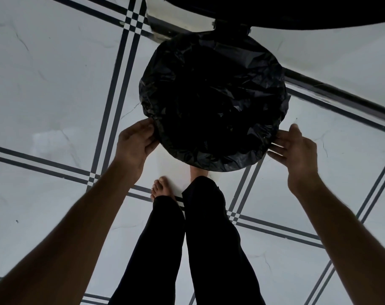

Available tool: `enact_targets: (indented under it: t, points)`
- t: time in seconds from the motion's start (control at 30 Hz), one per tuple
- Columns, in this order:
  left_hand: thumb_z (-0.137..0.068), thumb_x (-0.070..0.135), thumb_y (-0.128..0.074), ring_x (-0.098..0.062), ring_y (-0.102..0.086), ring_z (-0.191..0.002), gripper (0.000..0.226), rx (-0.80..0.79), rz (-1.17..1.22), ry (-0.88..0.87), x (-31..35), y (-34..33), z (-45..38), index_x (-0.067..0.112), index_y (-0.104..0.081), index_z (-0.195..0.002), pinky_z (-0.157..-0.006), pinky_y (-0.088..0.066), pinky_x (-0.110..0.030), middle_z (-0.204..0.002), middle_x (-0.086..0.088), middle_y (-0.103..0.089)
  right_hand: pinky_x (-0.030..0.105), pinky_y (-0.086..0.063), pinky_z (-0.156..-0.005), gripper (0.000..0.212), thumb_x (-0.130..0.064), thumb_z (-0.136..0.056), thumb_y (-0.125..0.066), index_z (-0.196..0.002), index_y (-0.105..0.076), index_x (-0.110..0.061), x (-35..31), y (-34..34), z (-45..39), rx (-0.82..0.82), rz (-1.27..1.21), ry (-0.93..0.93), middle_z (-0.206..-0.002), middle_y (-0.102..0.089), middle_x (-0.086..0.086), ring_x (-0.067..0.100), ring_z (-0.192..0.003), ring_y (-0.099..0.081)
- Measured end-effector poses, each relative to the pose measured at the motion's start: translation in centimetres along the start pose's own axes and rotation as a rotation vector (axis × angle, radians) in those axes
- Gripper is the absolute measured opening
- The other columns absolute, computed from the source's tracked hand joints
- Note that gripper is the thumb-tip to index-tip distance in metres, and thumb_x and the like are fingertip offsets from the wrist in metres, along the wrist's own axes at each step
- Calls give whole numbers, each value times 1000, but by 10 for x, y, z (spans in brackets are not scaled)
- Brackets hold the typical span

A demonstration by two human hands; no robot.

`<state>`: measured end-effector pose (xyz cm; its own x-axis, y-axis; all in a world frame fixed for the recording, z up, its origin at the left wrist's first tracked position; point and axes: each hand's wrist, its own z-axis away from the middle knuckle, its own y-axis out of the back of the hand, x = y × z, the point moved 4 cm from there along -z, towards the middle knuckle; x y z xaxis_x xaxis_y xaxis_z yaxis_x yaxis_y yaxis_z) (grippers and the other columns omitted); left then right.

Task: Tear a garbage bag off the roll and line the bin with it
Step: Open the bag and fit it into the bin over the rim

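tiled floor (55,89) under upright lined bin (213,102), left hand (135,142) pinching bag, right hand (293,146) released.

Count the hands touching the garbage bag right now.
2. The left hand grips the garbage bag at its near-left edge; the right hand has straight fingers against its near-right edge. The bin beneath is hidden by the bag.

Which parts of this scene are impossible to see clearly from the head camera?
- Bin body: hidden under the black garbage bag that covers its top.
- Bag interior: too dark to tell its depth.
- Right foot: mostly hidden by the bag.
- Dark object at the top: cut off by the frame edge.
- Roll: not in view.
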<state>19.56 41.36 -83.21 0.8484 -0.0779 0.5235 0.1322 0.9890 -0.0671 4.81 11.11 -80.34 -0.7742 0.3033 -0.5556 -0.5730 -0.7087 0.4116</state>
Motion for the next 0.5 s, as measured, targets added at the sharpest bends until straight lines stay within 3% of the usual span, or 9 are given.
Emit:
enact_targets:
  t: [0.1,0.2,0.3,0.37,0.43,0.5]
  points:
    - [-104,41,-31,-16,-63,-118,47,-104,186,67,4,-9,3,14,-62,-126,-110,-43,-36,-120,-2,-71,40,-57,-87,34,-33,-102,-49,-91,-74,-12,-1,4,-3,32,-61,58,-89,-75,8,24,-85,-72]
    - [-96,69,-6,-15,-49,-134,77,-206,98,114,0,-17,1,27,-51,-142,-115,-32,-38,-141,3,-58,34,-53,-96,39,-36,-102,-44,-113,-70,-9,0,-5,-9,-174,-233,-22,-112,-75,9,22,-105,-70]
    - [-96,64,1,-17,-51,-127,79,-84,-308,44,4,-20,-3,23,-45,-147,-116,-32,-42,-143,-2,-54,30,-48,-90,35,-32,-96,-43,-112,-62,-8,-2,-16,-5,-300,-404,-68,-112,-71,5,18,-99,-66]
    - [-100,57,-2,-17,-59,-111,75,-27,-400,10,10,-20,-7,17,-51,-140,-109,-41,-38,-131,-5,-60,29,-48,-86,29,-25,-95,-39,-105,-63,-13,-2,-19,-2,-303,-454,-68,-103,-71,1,15,-93,-65]
    - [-103,54,-13,-11,-65,-94,66,-5,-407,21,14,-15,-11,15,-58,-131,-97,-50,-32,-114,-2,-66,30,-51,-85,26,-22,-97,-40,-103,-64,-16,-1,-17,-1,-200,-400,-45,-102,-73,1,15,-93,-67]
    - [-104,46,-34,-12,-70,-86,47,21,-374,28,16,-6,-13,13,-64,-120,-85,-57,-27,-102,1,-71,32,-56,-79,22,-16,-97,-43,-102,-64,-13,-4,-10,-3,3,-230,26,-99,-74,5,17,-87,-70]
